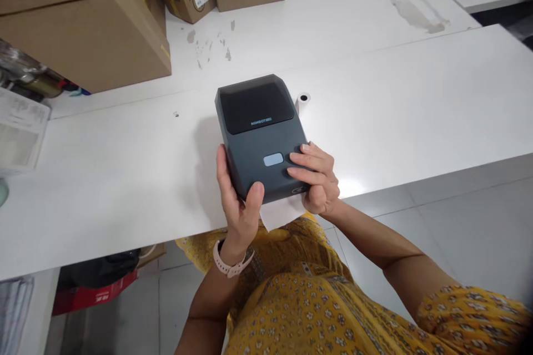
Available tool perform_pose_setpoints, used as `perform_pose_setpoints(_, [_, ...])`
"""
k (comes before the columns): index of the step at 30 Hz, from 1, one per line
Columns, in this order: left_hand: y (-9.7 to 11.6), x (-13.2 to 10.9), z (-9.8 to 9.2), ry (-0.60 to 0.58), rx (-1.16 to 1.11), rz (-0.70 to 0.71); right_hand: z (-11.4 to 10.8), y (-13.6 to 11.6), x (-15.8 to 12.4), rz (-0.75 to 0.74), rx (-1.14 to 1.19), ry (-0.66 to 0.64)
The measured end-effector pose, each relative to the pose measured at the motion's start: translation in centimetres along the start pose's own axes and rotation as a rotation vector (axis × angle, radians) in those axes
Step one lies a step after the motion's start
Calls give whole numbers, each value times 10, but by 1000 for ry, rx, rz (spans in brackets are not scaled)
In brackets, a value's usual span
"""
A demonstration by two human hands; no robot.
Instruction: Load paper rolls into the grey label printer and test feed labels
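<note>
A dark blue-grey label printer (pixel 250 147) with a black lid and a pale blue button is held above the front edge of the white table. My left hand (pixel 239 205) grips its left side, the thumb resting on the lower front edge. Around the lower right corner my right hand (pixel 318 177) is closed, with fingers lying on the top face beside the button. A sheet of white paper (pixel 281 213) shows below the printer's near edge; whether it comes out of the printer I cannot tell. Just behind the printer stands a small white paper roll (pixel 303 99) with a dark core.
Cardboard boxes (pixel 125 33) are stacked at the back left of the white table (pixel 416 105). A clear-sided box (pixel 20 130) sits at the left edge. Under the table, a red box (pixel 95 291) and a black bag (pixel 100 269) lie at the left.
</note>
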State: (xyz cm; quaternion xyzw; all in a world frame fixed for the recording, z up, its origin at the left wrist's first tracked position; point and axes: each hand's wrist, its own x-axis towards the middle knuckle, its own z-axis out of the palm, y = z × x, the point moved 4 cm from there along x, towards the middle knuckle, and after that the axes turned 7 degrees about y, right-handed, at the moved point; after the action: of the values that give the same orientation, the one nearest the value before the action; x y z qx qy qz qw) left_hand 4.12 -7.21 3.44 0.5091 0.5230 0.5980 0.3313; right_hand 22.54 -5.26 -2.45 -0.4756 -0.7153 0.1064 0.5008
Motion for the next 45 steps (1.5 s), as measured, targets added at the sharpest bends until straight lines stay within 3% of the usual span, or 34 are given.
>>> perform_pose_setpoints(3, [-2, -24, -19, 206, 26, 90, -6, -3, 0, 11, 28, 154])
perform_pose_setpoints(5, [-4, -47, -35, 362, 58, 131, -6, -6, -1, 31, 19, 182])
perform_pose_setpoints(6, [-8, -56, -38, 316, 59, 62, -6, -8, -1, 28, 20, 207])
perform_pose_setpoints(9, [-23, -73, -26, -97, -25, -336, -8, -16, 0, -41, 50, 340])
perform_pose_setpoints(11, [-25, -75, -16, -256, -93, -546, -10, -21, 3, -85, 36, 383])
perform_pose_setpoints(17, [-20, -65, 2, -220, -188, -734, -16, -31, 13, -84, -1, 308])
perform_pose_setpoints(22, [-25, -69, -4, -285, -81, -625, -24, -43, 25, -145, 63, 339])
perform_pose_setpoints(25, [-22, -66, -18, -331, -2, -516, -32, -55, 41, -178, -34, 182])
perform_pose_setpoints(27, [-16, -58, -31, -243, 20, -407, -39, -63, 54, -194, -118, 53])
perform_pose_setpoints(31, [1, -32, -54, 62, 17, -134, -51, -81, 74, -277, -179, -90])
perform_pose_setpoints(33, [9, -17, -59, 175, 3, -34, -49, -84, 81, -261, -155, -166])
perform_pose_setpoints(36, [14, 0, -57, 255, -27, 53, -41, -82, 85, -248, -110, -241])
perform_pose_setpoints(40, [10, 2, -45, 194, 21, 72, -37, -69, 73, -287, -96, -209])
perform_pose_setpoints(45, [0, -12, -33, -53, 39, -22, -51, -43, 44, -86, 47, -65])
